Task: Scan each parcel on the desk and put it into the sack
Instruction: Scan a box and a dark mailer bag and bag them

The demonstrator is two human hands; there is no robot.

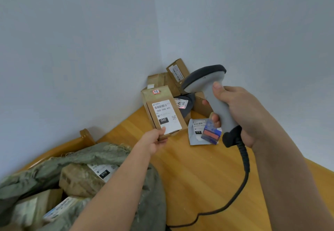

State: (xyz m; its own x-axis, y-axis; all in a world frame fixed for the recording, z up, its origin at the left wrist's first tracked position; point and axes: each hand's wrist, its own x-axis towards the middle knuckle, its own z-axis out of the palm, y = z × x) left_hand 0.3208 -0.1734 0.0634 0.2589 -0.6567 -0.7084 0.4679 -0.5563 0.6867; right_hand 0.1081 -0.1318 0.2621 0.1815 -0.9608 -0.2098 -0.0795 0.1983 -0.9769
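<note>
**Desk surface: contents as found**

We record a wooden desk (202, 172) set into the corner of two walls. In that corner we find a pile of brown cardboard parcels (178, 71), with a dark soft parcel (188, 104) among them. Just in front lies a grey mailer bag (196, 131), flat, carrying a blue and red box (211, 134). A black cable (226, 207) trails across the wood. At the near left edge we note a green sack (101, 155).

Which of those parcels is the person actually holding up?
The brown box labelled 060, pinched by the left hand; the other parcels lie on the desk or in the sack.
</note>
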